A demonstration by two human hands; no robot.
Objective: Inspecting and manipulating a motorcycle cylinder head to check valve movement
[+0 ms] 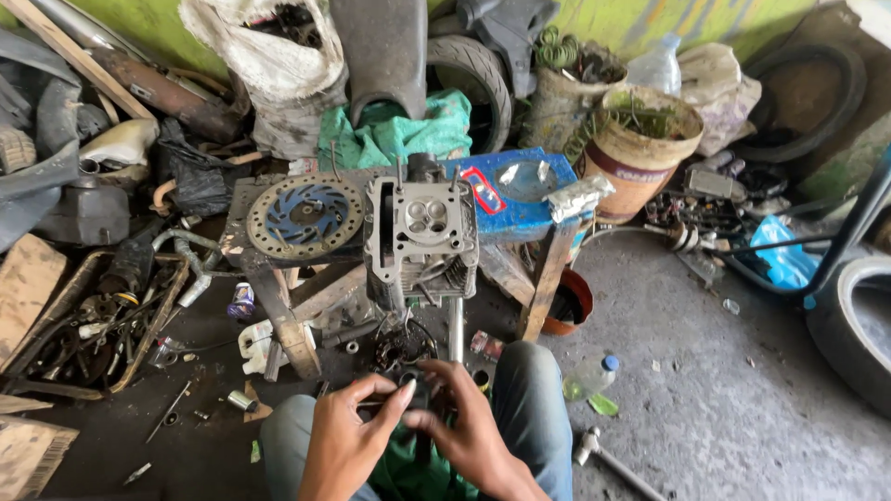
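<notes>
Black, small metal part (413, 388) sits pinched between your left hand (348, 443) and right hand (473, 436); it may slip toward the cluttered floor (705, 417) at 6 o'clock.

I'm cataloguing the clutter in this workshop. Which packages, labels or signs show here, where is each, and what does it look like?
Red rectangular label with white border: on the blue box top, right of the grey metal cylinder head.
Dark red band label: around the tan round bucket, upper right.
Crumpled silver foil wrapper: on the blue box's right edge.
Small white and purple can: on the floor, left of centre.
No screens or signs.
</notes>
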